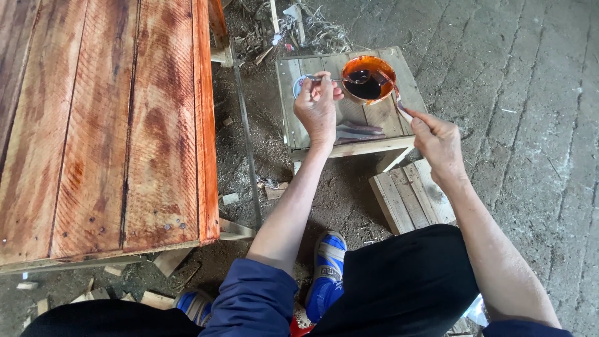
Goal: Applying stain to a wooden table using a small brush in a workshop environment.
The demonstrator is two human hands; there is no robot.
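Here, left hand (317, 107) gripping thin metal handle beside round orange-stained bowl of dark stain (368, 78), fingers curled shut. Right hand (437, 138) pinching brush handle (399, 107), its tip lying in bowl. Bowl sitting on small grey wooden counter (299, 125), just beyond both hands. One stained reddish plank tabletop (106, 125) lying left. One small wooden pallet (405, 196) resting on floor below right hand.
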